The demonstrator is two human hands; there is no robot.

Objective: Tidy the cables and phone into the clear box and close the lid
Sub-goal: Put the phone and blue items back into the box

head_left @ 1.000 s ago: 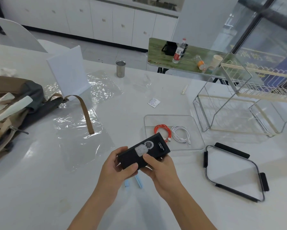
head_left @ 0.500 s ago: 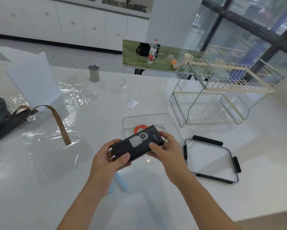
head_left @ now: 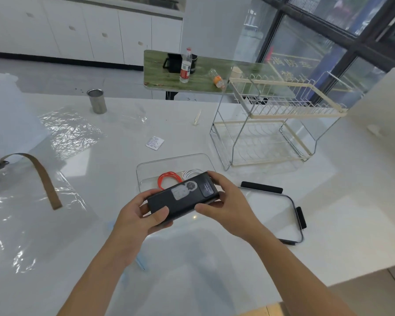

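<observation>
Black phone (head_left: 183,197): frame centre, above the clear box (head_left: 146,165)
Grip: left hand (head_left: 137,215) and right hand (head_left: 226,201) clasp its two ends
Handling: likely rigid, smooth, slippery; best held by the edges
Cables (head_left: 169,179): already boxed
Lid (head_left: 292,215): right, on the table

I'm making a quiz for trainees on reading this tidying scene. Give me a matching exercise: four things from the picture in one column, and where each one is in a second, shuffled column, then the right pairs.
Things
1. phone
2. orange cable
3. lid
4. metal cup

Places
A. flat on the table, right of the clear box
B. standing at the far side of the table
C. coiled inside the clear box
D. held between the left hand and right hand, over the near edge of the box

Pairs: 1-D, 2-C, 3-A, 4-B
</observation>
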